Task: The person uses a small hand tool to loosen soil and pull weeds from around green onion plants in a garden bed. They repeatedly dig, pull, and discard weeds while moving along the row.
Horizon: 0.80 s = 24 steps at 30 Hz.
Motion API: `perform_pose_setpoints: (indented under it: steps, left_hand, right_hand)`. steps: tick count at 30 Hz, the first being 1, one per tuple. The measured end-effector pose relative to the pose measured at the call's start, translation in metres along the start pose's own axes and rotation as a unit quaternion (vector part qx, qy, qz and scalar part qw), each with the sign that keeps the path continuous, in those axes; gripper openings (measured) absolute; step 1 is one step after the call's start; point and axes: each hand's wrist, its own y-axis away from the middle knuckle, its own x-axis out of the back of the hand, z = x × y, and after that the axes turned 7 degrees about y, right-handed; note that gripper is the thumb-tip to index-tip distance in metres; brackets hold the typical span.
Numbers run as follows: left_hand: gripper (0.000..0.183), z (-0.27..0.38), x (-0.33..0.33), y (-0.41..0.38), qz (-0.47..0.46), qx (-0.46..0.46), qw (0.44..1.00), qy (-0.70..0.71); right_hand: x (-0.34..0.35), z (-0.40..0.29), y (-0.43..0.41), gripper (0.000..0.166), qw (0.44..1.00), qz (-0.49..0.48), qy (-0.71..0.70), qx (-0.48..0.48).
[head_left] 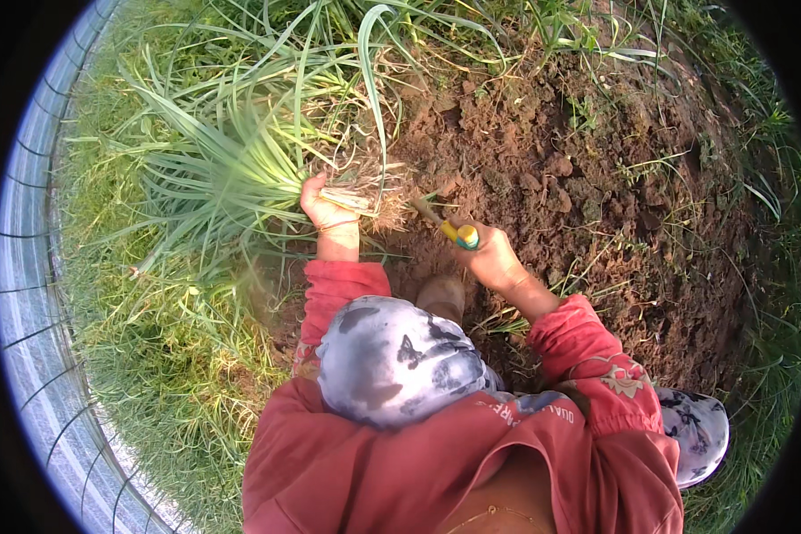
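My left hand [327,207] grips a bunch of long green leafy stalks [253,167] that look like leeks or garlic. Their pale stems and fibrous roots [384,200] stick out to the right of my thumb. In my right hand [490,257] is a small hand tool with a yellow and green handle [466,237]. The tool's narrow, soil-coloured end [424,209] points up and left towards the roots, with a small gap between them. The exact kind of tool cannot be made out.
Loose brown clods of soil [561,180] spread ahead and to the right. More leafy plants [307,40] stand at the top. Thick grass and weeds [173,374] cover the left, bordered by a curved plastic sheet wall [30,267]. My shoe [442,294] rests on soil between my hands.
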Motion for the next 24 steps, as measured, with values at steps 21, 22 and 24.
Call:
perform_pose_setpoints:
  steps: [21, 22, 24]
  left_hand:
    - [0.043, -0.041, -0.010, -0.023, 0.078, -0.002, 0.996, 0.045]
    - [0.042, -0.043, -0.011, -0.024, 0.013, 0.013, 0.997, 0.070]
    - [0.041, -0.047, -0.012, -0.023, -0.013, 0.030, 0.997, 0.071]
  right_hand:
    - [0.011, 0.015, 0.004, 0.046, 0.956, 0.236, -0.051, 0.165]
    - [0.009, 0.019, 0.006, 0.048, 0.969, 0.178, 0.014, 0.173]
    - [0.008, 0.024, 0.006, 0.042, 0.976, -0.017, 0.216, -0.027]
